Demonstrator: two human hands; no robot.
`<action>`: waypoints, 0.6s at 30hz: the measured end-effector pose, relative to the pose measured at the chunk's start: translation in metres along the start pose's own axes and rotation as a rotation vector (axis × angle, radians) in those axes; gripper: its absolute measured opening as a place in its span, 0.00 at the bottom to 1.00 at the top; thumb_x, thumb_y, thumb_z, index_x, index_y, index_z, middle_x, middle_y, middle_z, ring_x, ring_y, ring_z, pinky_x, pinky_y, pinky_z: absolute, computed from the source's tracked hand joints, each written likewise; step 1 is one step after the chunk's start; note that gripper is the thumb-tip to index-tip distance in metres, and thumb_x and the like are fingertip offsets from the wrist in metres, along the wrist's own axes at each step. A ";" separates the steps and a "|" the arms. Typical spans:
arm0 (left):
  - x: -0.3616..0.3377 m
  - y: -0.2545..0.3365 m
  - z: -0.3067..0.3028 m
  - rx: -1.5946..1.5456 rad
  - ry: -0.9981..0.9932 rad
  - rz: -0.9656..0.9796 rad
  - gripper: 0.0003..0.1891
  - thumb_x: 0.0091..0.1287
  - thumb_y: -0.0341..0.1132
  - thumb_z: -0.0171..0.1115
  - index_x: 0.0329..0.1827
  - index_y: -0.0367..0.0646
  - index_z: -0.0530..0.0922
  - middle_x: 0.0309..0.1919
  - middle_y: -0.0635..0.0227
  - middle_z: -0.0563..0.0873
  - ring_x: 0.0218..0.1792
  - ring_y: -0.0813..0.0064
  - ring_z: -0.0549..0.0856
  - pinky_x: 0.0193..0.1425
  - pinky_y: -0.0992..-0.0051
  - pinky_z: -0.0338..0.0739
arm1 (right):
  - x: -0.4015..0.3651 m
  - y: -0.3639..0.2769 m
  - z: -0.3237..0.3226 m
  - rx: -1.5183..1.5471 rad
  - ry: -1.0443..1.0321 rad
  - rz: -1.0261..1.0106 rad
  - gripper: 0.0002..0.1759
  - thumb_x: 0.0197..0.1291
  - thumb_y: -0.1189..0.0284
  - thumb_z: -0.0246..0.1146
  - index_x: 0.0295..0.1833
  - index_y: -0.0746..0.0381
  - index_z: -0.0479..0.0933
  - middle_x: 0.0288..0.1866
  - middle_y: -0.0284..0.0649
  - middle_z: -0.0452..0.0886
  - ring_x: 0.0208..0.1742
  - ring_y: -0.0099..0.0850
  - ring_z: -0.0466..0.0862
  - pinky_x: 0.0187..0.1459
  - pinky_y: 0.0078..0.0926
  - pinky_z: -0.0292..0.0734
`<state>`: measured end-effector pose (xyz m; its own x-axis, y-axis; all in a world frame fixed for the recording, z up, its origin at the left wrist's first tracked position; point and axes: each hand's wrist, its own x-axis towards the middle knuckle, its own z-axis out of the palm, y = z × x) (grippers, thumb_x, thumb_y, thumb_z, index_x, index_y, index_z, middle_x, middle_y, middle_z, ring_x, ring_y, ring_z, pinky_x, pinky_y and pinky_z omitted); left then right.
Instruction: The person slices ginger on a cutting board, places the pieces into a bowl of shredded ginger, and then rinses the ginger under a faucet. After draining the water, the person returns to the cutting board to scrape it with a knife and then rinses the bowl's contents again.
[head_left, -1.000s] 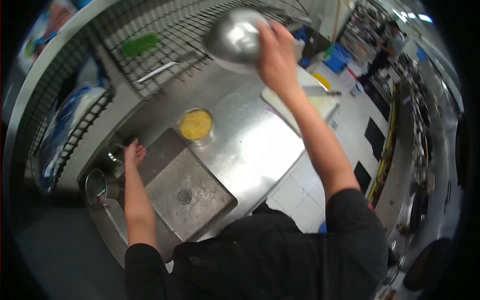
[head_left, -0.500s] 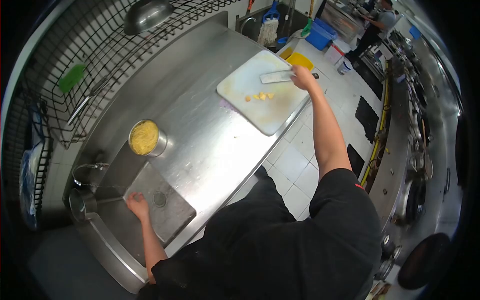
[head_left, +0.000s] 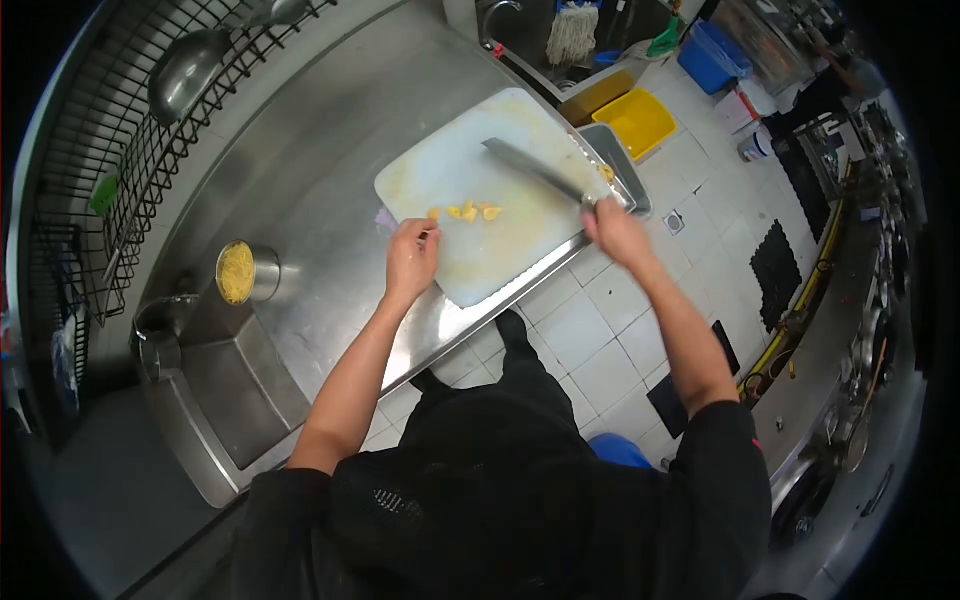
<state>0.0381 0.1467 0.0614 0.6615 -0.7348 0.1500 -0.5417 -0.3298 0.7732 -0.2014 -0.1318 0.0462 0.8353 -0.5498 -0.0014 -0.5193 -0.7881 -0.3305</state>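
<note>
My right hand [head_left: 618,232] is closed around the handle of a broad-bladed cleaver [head_left: 535,168]. Its blade slants over the right half of a white cutting board [head_left: 480,150]. Several small yellow chunks [head_left: 470,211] lie in a short row on the board. My left hand [head_left: 411,262] is at the board's near left edge, fingers curled in, the tips right beside the leftmost chunk. Whether those fingers grip anything is hidden.
A steel pot [head_left: 265,272] of yellow shreds stands on the counter to the left, by a sink [head_left: 245,385]. Beyond the board are a grey tub [head_left: 622,168] and a yellow bin [head_left: 638,122]. A wire rack [head_left: 110,130] holds a steel bowl [head_left: 188,75].
My left hand has left the sink and come over to the board's edge by the yellow chunks. My right hand has drawn nearer, the cleaver turning so its blade points away to the left.
</note>
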 end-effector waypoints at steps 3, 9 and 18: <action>-0.001 -0.005 0.004 0.007 0.225 -0.053 0.07 0.68 0.30 0.66 0.46 0.37 0.84 0.39 0.59 0.87 0.35 0.69 0.85 0.40 0.72 0.80 | -0.047 -0.050 0.034 0.525 -0.001 -0.017 0.18 0.70 0.61 0.61 0.43 0.69 0.73 0.35 0.59 0.80 0.41 0.60 0.83 0.41 0.54 0.77; -0.039 -0.051 -0.008 -0.036 0.555 -0.231 0.05 0.70 0.30 0.67 0.44 0.39 0.84 0.34 0.70 0.86 0.31 0.80 0.79 0.37 0.77 0.76 | -0.040 -0.141 0.047 0.702 -0.414 0.016 0.24 0.75 0.57 0.55 0.45 0.73 0.76 0.40 0.66 0.83 0.45 0.64 0.83 0.47 0.54 0.77; -0.060 -0.066 0.002 -0.101 0.353 -0.544 0.08 0.69 0.32 0.66 0.47 0.38 0.83 0.41 0.68 0.86 0.35 0.78 0.81 0.40 0.76 0.77 | 0.003 -0.031 0.031 0.610 -0.131 0.214 0.28 0.76 0.56 0.53 0.43 0.75 0.78 0.37 0.68 0.83 0.45 0.65 0.83 0.48 0.54 0.78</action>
<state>0.0336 0.2114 0.0001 0.9671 -0.2345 -0.0989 -0.0417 -0.5294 0.8474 -0.1769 -0.1003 0.0270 0.7601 -0.6082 -0.2289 -0.5132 -0.3457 -0.7855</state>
